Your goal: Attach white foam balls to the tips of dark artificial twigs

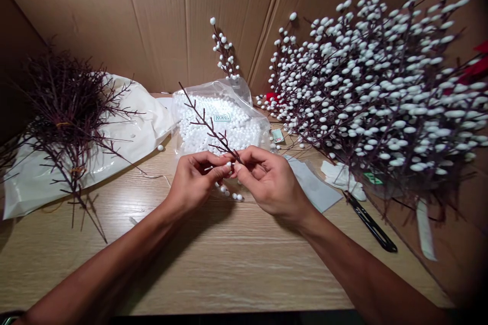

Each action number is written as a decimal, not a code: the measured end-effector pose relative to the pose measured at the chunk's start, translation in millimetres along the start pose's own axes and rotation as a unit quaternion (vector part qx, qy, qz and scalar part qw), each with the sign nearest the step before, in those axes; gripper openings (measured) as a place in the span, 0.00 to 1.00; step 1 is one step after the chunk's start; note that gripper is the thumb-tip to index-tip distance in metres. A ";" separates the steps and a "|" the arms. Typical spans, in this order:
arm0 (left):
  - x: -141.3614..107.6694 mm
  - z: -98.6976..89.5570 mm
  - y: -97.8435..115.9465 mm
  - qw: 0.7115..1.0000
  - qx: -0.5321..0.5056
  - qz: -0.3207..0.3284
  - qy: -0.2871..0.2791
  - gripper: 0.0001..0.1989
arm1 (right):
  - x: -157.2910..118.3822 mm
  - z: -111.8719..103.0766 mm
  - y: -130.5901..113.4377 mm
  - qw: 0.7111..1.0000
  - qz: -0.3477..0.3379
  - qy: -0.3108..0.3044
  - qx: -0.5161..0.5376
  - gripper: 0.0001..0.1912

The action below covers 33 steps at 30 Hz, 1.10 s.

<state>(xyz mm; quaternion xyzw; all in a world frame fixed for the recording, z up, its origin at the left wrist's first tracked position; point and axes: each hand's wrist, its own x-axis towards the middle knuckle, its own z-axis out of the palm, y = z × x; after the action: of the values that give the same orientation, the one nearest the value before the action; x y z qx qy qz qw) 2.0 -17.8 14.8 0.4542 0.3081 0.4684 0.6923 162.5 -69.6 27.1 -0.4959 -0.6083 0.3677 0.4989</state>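
My right hand [267,177] pinches a dark brown artificial twig [208,124], whose bare tip points up and to the left. Between the thumb and fingers of my left hand [200,177] is a small white bead [229,164], held against the twig's lower side shoots. More white beads [229,192] show just below my fingers; whether they sit on the twig is partly hidden. Behind both hands lies a clear plastic bag [244,92] filled with loose white beads [198,134].
Bundled bare twigs [64,106] rest on a white plastic bag [148,117] at left. Many white-beaded branches [362,76] are heaped at right. Near them lie a black-handled cutter [375,228], crumpled white tissue [341,177] and a pale sheet [314,183]. Cardboard [160,25] walls the back.
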 end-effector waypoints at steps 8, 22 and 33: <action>-0.9 0.8 -2.2 1.000 -0.009 -0.007 0.007 0.14 | 0.3 -0.8 0.4 1.000 0.000 -0.003 -0.008 0.07; -1.0 0.9 -2.5 1.000 -0.013 -0.008 0.001 0.13 | -0.5 0.2 -2.1 1.000 0.004 -0.005 -0.012 0.07; -0.8 0.7 -3.9 1.000 -0.012 -0.006 0.000 0.13 | 0.3 -0.6 2.5 1.000 0.004 -0.017 -0.018 0.06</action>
<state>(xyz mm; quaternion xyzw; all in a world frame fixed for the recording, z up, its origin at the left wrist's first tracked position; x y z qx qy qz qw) 3.7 -19.4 11.4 0.4440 0.3054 0.4678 0.7006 163.6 -68.7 24.9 -0.5009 -0.6212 0.3668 0.4782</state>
